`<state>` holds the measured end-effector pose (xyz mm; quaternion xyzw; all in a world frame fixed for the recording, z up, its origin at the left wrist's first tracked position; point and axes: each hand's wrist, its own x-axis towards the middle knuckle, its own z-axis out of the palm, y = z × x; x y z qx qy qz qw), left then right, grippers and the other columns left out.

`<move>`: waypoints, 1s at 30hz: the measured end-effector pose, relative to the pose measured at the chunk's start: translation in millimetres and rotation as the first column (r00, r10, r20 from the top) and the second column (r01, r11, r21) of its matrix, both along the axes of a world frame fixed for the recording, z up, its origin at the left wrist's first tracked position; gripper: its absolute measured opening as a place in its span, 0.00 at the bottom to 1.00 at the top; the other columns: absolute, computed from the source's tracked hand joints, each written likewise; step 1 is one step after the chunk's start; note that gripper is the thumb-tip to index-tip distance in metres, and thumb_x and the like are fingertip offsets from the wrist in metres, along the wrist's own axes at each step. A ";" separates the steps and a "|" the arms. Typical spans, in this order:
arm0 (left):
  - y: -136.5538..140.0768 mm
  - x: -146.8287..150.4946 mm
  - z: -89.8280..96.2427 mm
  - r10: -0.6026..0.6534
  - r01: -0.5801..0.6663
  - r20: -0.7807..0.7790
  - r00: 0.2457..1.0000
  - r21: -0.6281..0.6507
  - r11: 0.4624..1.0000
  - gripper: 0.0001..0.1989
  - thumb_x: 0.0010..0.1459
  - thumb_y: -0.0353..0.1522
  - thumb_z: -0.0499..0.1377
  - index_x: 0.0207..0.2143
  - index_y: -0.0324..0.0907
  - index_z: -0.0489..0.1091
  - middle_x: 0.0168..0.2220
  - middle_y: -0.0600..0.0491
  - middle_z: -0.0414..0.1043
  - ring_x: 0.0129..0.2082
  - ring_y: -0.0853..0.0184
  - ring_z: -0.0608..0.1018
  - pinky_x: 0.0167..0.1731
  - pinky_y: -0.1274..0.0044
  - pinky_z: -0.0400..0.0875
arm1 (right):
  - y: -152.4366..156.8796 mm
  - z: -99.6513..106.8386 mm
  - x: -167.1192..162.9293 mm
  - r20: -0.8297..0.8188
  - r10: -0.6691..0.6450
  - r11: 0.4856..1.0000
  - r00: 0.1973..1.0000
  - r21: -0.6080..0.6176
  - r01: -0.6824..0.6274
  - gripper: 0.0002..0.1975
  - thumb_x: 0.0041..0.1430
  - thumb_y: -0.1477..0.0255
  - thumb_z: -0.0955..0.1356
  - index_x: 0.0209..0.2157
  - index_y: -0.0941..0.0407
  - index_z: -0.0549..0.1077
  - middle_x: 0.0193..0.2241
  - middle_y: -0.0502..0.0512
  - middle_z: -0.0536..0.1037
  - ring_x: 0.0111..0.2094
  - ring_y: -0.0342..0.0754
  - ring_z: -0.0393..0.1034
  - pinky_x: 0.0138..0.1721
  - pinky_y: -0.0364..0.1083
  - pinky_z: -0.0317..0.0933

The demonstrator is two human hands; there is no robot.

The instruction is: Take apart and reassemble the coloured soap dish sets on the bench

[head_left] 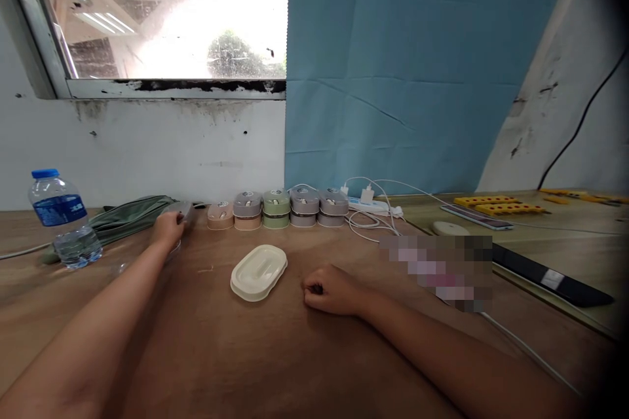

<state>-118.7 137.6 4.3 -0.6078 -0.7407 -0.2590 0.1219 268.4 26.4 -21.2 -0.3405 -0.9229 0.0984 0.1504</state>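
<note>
My left hand (168,229) reaches to the back left of the table. Its fingers are closed on a small rounded grey case (183,208), partly covered by the hand. Farther right, my right hand (334,289) rests on the tabletop in a loose fist, with a dark gap inside the curled fingers and no object visible there. Between the two forearms lies a cream oval plastic lid or shallow tray (259,272), just left of my right hand and apart from it.
Rounded cases in pink, green and grey (276,209), mostly stacked in pairs, line the wall. A water bottle (63,222) and green pouch (128,219) stand left. White cables (373,226), a power strip (378,207), a phone (476,217) and a black slab (550,275) lie right.
</note>
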 end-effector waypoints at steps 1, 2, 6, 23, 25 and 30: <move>-3.4 4.3 5.1 0.009 -0.010 0.010 1.000 0.058 0.998 0.15 0.48 0.32 0.53 0.37 0.33 0.70 0.38 0.42 0.72 0.40 0.57 0.72 0.37 0.74 0.64 | -0.2 0.0 0.0 -0.005 0.004 1.000 1.000 0.003 -0.004 0.09 0.44 0.78 0.61 0.14 0.59 0.62 0.14 0.44 0.62 0.17 0.37 0.51 0.20 0.38 0.45; -8.1 10.1 10.6 0.021 -0.022 0.014 1.000 0.113 0.993 0.16 0.50 0.33 0.51 0.39 0.32 0.68 0.39 0.41 0.70 0.40 0.58 0.72 0.39 0.74 0.64 | -0.3 -0.2 0.0 -0.012 0.007 1.000 1.000 0.005 -0.007 0.09 0.44 0.78 0.61 0.14 0.59 0.62 0.13 0.44 0.61 0.17 0.37 0.51 0.20 0.38 0.45; -46.8 50.5 26.8 -0.175 0.155 0.031 0.984 0.331 0.931 0.16 0.53 0.38 0.50 0.40 0.36 0.66 0.38 0.47 0.69 0.37 0.64 0.72 0.40 0.76 0.64 | -0.4 -2.2 -1.0 -0.076 -0.025 1.000 0.997 0.008 0.025 0.09 0.42 0.77 0.62 0.13 0.59 0.61 0.13 0.44 0.61 0.16 0.37 0.50 0.19 0.38 0.44; -140.1 136.1 -10.2 -0.766 0.774 0.141 0.627 0.000 0.633 0.10 0.53 0.32 0.53 0.38 0.42 0.69 0.35 0.51 0.67 0.35 0.68 0.70 0.36 0.77 0.65 | 1.1 0.3 -3.7 -0.203 -0.196 0.977 0.959 0.045 0.209 0.11 0.45 0.76 0.61 0.12 0.59 0.61 0.12 0.45 0.60 0.17 0.38 0.53 0.20 0.39 0.42; -142.2 138.5 -11.5 -0.766 0.774 0.144 0.626 0.007 0.634 0.10 0.53 0.33 0.54 0.38 0.43 0.69 0.36 0.51 0.67 0.36 0.67 0.70 0.38 0.77 0.64 | 1.6 -0.7 -3.8 -0.201 -0.188 0.979 0.962 0.042 0.200 0.10 0.45 0.76 0.62 0.13 0.59 0.62 0.13 0.46 0.63 0.18 0.38 0.54 0.20 0.39 0.44; -142.7 143.9 -16.4 -0.758 0.764 0.121 0.641 0.004 0.646 0.10 0.51 0.33 0.55 0.38 0.44 0.68 0.42 0.49 0.65 0.44 0.62 0.67 0.45 0.71 0.61 | 2.1 -2.2 -2.5 -0.216 -0.196 0.978 0.957 0.025 0.206 0.07 0.47 0.75 0.62 0.20 0.58 0.69 0.17 0.48 0.69 0.20 0.40 0.60 0.22 0.38 0.49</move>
